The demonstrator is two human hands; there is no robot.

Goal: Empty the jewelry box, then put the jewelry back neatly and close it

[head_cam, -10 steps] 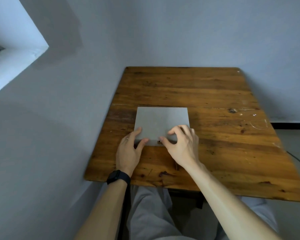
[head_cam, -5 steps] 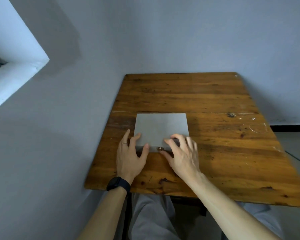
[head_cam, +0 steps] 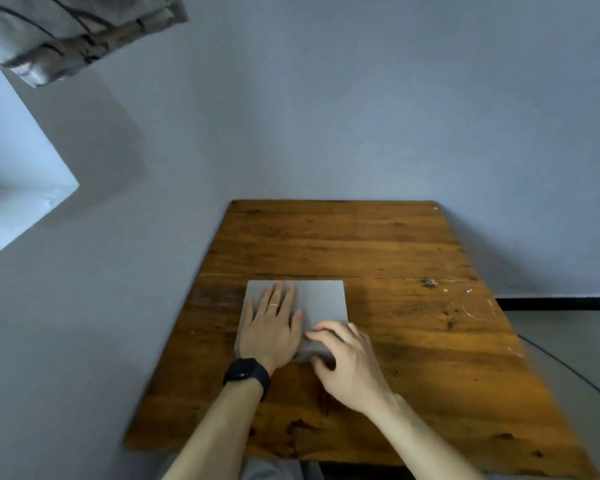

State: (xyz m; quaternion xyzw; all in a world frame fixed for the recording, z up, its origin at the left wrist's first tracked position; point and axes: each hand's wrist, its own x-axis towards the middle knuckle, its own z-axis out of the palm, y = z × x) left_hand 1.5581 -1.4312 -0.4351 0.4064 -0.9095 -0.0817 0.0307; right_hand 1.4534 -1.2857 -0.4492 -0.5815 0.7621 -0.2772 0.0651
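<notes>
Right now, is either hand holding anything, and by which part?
The right hand grips the jewelry box by its near edge; the left hand rests flat on top.

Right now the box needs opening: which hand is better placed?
Likely the right hand: its fingers curl at the front edge of the box, while the left hand lies flat on the lid.

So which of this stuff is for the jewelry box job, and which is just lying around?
For the job:
jewelry box, shut
left hand, flat on its lid
right hand, gripping its front edge

Just lying about:
wooden table
black watch
ring
cable on the floor
striped cloth, top left
</notes>
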